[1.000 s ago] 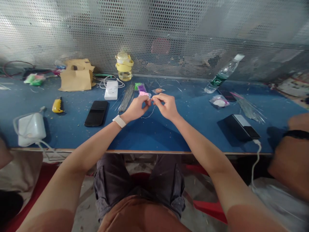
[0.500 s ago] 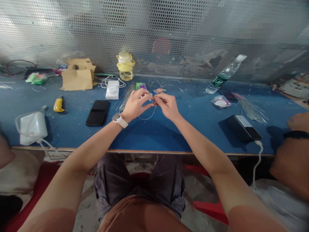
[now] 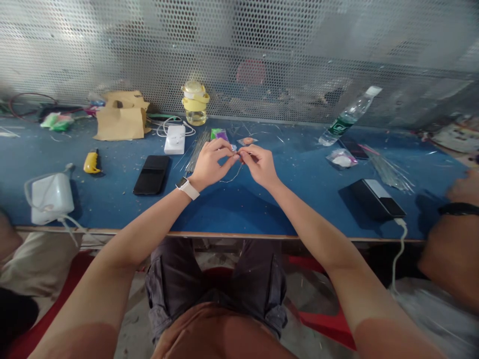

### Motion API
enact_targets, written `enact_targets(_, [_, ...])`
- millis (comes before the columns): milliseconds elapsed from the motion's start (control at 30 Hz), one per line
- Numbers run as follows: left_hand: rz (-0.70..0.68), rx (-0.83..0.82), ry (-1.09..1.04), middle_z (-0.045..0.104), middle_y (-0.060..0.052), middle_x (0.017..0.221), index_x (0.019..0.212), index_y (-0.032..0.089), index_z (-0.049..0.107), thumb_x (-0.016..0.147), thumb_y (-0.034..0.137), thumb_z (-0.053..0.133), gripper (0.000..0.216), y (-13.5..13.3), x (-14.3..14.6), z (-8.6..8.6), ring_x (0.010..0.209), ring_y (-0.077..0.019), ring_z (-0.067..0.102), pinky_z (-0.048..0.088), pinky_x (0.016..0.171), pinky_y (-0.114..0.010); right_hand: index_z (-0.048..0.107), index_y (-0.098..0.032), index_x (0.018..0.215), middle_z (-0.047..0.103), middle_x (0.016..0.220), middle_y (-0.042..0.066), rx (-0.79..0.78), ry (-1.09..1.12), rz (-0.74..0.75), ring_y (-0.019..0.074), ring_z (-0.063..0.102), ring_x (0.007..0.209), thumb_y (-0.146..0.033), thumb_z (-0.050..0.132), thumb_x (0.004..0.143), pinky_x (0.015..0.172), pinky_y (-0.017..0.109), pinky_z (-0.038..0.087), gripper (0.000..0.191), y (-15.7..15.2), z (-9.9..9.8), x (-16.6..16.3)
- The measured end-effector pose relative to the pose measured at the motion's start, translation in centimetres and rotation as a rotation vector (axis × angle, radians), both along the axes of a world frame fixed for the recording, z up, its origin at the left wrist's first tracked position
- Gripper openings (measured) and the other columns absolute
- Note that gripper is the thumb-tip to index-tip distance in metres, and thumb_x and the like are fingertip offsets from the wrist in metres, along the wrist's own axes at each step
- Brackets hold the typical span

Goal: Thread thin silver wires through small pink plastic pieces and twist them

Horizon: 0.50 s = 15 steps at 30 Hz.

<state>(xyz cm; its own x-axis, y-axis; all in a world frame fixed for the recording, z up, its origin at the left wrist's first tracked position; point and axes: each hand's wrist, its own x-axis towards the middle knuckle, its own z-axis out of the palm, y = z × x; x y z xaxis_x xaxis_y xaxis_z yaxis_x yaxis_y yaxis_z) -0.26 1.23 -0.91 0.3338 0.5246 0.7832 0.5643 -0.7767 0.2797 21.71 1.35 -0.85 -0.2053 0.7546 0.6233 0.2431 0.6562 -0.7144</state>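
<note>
Over the middle of the blue table, my left hand (image 3: pixel 212 162) and my right hand (image 3: pixel 262 165) meet at the fingertips. Thumb and forefinger of each hand are pinched on a thin pale wire (image 3: pixel 237 174), whose loose end curves down below the fingers. Whatever sits right between the fingertips is too small to make out. A bundle of thin straight wires (image 3: pixel 197 149) lies beside my left hand. Just beyond the fingers are green and purple packets (image 3: pixel 221 135) and a small clear bag (image 3: pixel 248 141) with something orange-brown in it.
Left of my hands lie a black phone (image 3: pixel 151 174), a white power bank (image 3: pixel 174 139) and a yellow cutter (image 3: pixel 91 162). A yellow-lidded bottle (image 3: pixel 195 103) stands behind. To the right are a tilted water bottle (image 3: pixel 350 117), a black device (image 3: pixel 377 200) and another person's arm (image 3: pixel 451 234).
My left thumb and forefinger have come closer together at the wire. The hanging wire end has swung slightly to the right. My right hand has barely moved.
</note>
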Motion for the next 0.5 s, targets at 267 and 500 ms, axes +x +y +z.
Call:
enact_targets(267, [-0.099, -0.169, -0.26, 0.074, -0.004, 0.085, 0.075, 0.024, 0.071, 0.113, 0.06, 0.07, 0.053, -0.7, 0.32, 0.92, 0.084, -0.0195, 0.069, 0.058, 0.082, -0.039, 0.088, -0.024, 0.096, 0.08, 0.089, 0.008, 0.026, -0.051, 0.038, 0.0213, 0.072, 0.078, -0.084, 0.065, 0.106, 0.078, 0.039, 0.065, 0.065, -0.39, 0.16, -0.4])
enact_targets(500, [-0.172, -0.274, -0.36, 0.067, -0.002, 0.078, 0.068, 0.023, 0.064, 0.111, 0.062, 0.072, 0.059, -0.24, -0.04, 0.85, 0.078, -0.018, 0.065, 0.055, 0.078, -0.038, 0.086, -0.023, 0.095, 0.083, 0.091, 0.007, -0.055, -0.007, 0.084, 0.0192, 0.072, 0.076, -0.084, 0.069, 0.103, 0.077, 0.037, 0.062, 0.064, -0.4, -0.37, -0.88])
